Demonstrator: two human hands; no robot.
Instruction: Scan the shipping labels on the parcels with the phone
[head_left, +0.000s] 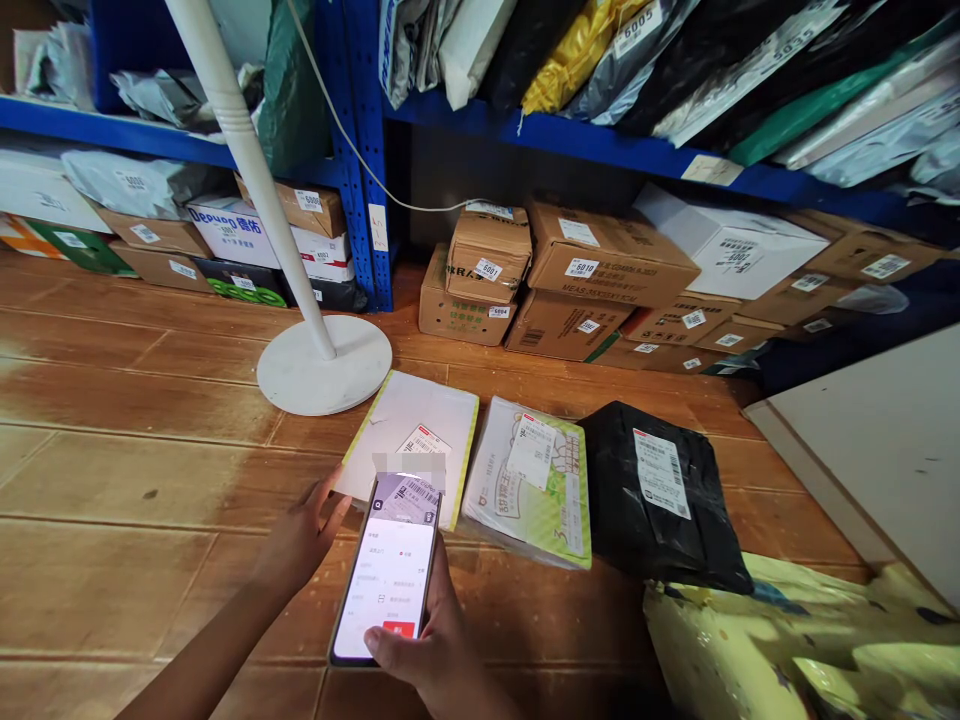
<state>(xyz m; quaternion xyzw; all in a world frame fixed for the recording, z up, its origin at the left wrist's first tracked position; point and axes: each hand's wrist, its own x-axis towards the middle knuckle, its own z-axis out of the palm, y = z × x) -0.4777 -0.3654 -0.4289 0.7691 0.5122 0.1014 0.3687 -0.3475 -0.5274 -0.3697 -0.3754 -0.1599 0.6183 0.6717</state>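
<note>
A lit phone (386, 575) is gripped in my right hand (435, 640), its thumb on the lower screen near a red button. The phone overlaps the near end of a white parcel (390, 415) with a shipping label and yellow-green edges. My left hand (304, 530) rests at that parcel's left near corner, fingers apart, holding nothing. To the right lies a plastic-wrapped green and white pack (491, 460) bearing a label. A black wrapped parcel (701, 500) with a white label sits beyond it. All three are on the wooden floor.
A white round stand base (322, 370) with a pole stands behind at the left. Blue shelving (367, 170) holds bagged parcels above labelled cartons (577, 330). A yellow patterned bag (720, 640) lies at the lower right, near a white panel (870, 440).
</note>
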